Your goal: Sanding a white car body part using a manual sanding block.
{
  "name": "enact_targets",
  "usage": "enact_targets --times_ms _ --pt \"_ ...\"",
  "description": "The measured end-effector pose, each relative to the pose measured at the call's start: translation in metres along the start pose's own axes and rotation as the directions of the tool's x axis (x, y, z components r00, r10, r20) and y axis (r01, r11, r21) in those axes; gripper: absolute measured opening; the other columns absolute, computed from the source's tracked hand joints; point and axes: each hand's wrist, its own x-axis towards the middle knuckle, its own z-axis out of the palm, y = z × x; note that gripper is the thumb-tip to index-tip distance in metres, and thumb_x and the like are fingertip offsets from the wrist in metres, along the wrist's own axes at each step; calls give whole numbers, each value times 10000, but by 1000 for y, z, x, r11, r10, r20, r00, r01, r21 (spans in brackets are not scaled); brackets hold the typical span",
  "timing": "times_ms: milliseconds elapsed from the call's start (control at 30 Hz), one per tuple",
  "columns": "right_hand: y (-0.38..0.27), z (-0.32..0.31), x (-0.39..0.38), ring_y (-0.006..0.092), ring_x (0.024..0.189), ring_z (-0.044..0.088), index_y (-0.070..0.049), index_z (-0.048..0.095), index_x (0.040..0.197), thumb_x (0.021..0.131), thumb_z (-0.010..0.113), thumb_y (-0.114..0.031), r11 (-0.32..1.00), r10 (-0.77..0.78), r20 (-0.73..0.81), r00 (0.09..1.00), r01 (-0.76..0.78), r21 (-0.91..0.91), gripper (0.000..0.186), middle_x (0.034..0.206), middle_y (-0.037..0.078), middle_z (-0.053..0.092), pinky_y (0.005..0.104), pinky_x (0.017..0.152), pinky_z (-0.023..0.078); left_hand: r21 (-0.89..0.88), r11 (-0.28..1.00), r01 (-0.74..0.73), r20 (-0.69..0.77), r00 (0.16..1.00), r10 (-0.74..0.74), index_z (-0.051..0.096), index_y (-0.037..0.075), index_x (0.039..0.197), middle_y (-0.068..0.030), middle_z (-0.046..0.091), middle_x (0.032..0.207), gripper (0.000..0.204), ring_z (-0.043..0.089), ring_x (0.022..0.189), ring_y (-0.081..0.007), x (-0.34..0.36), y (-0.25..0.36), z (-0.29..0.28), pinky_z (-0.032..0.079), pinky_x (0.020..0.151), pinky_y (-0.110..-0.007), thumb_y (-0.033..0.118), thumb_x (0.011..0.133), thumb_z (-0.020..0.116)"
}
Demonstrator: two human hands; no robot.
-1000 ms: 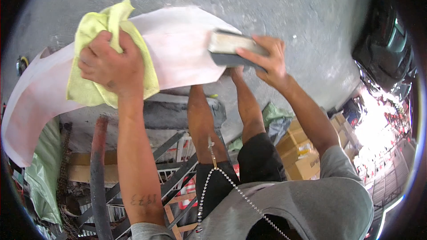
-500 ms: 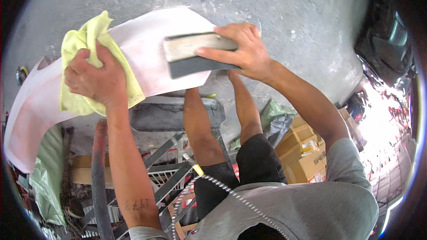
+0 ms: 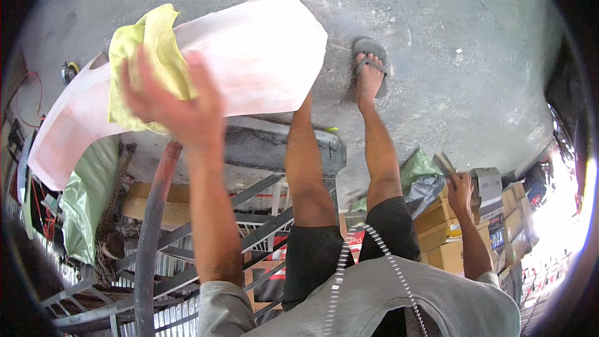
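Note:
A curved whitish car fender (image 3: 262, 56) with pink patches lies raised in front of me, its narrow end curving down to the left. A yellow cloth (image 3: 150, 37) is draped over its left part. My left hand (image 3: 181, 103) is over the cloth's near side, blurred, with its fingers spread apart; whether it touches the cloth is unclear. Well away from the fender, low on the right, my right hand (image 3: 460, 190) grips a flat sanding block (image 3: 444, 163), which I see nearly edge-on in front of the boxes.
Below the fender stands a dark metal frame (image 3: 262, 228) with a padded bar (image 3: 277, 146) and a worn upright pipe (image 3: 150, 243). A green plastic sheet (image 3: 90, 206) hangs at left. Cardboard boxes (image 3: 444, 256) are stacked at right. A small round tool (image 3: 70, 73) sits on the concrete floor (image 3: 449, 81).
My right hand has carried the sanding block off the fender, down to the right. My left hand has loosened from bunching the cloth, and its fingers have spread. The view has shifted.

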Motion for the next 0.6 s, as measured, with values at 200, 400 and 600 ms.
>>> enact_targets --times_ms 200,400,600 --pt "-40 41 20 329 965 627 29 673 1151 968 713 -258 908 85 -114 990 -30 418 343 1058 200 635 443 868 498 -58 998 -20 471 881 45 449 21 1524 -332 313 1599 721 234 1521 -482 -91 158 46 103 1217 -670 486 982 552" --pt "-168 -51 96 281 1001 601 38 673 1168 961 716 -169 754 -15 -423 906 288 591 295 1077 159 612 405 912 487 -567 821 -73 523 738 427 692 38 1174 -180 682 1277 307 601 1260 -373 -119 220 59 409 1100 -583 198 914 665" --pt "-270 -160 133 312 1058 592 -166 732 1277 803 756 8 619 -532 -634 561 769 162 505 1170 145 612 404 926 501 -484 875 29 181 981 68 676 12 1153 -164 713 1125 283 686 1019 -347 -86 124 21 535 914 -453 50 874 703"
